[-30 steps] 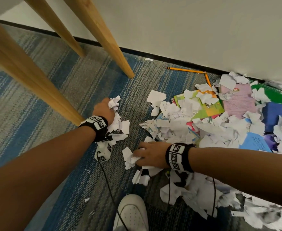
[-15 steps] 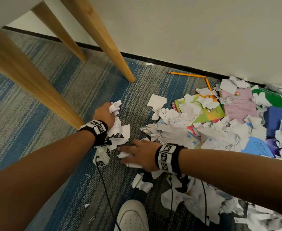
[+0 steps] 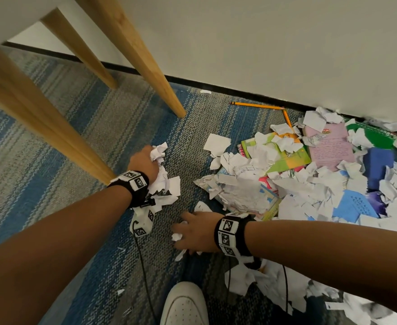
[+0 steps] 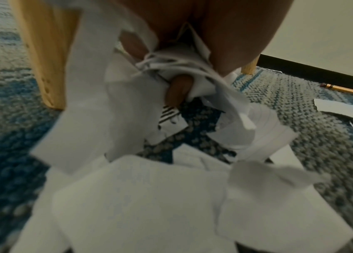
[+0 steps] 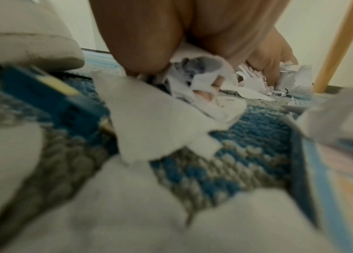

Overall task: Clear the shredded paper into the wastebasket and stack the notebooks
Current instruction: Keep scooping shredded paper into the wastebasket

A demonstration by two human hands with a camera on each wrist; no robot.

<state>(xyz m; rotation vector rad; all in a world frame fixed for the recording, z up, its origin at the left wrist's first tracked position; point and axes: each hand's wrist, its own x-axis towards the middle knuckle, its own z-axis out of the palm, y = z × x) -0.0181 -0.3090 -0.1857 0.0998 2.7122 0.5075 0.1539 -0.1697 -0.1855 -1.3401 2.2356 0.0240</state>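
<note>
Torn white paper lies heaped over several notebooks on the carpet at right: a green-yellow one, a pink one, a green one and a blue one. My left hand grips a bunch of paper scraps beside a wooden leg; its curled fingers show among crumpled paper. My right hand is low on the carpet, fingers curled round a wad of scraps. No wastebasket is in view.
Three slanted wooden table legs stand left and behind my left hand. Two pencils lie by the black baseboard. My white shoe is at the bottom edge, with more scraps to its right. A paper clip lies on the carpet.
My right hand has slid left across the carpet, dragging scraps toward the left hand. The left hand stays put, still gripping its bunch. The view has tilted down slightly.
</note>
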